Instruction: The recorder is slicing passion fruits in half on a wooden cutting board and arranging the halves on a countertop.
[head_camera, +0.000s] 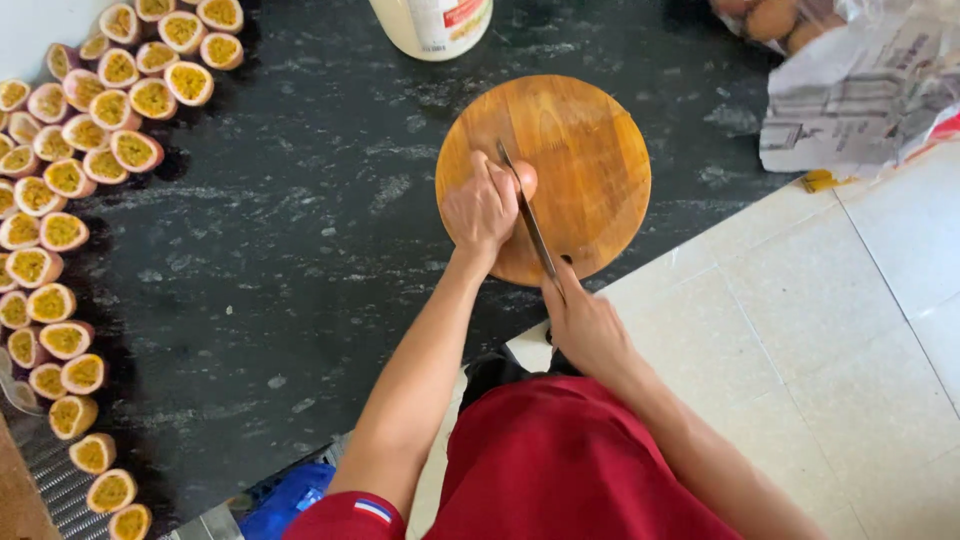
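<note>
Along the left edge of the dark, white-flecked stone counter lie rows of halved passion fruits with yellow pulp facing up, running from the far left corner down to the near left corner. Near the counter's far edge stands a cream-coloured plastic jar with a printed label. At the counter's right edge rests a round wooden cutting board. On the board's near left part, the left hand has its fingers curled down over a whole tan passion fruit, pinning it to the wood. Just beside it, a slim knife blade crosses the fruit; the right hand, at the board's near rim, is clenched around the knife's handle. At the far right corner sits a crumpled printed plastic bag holding round brown fruits, above the pale tiled floor.
</note>
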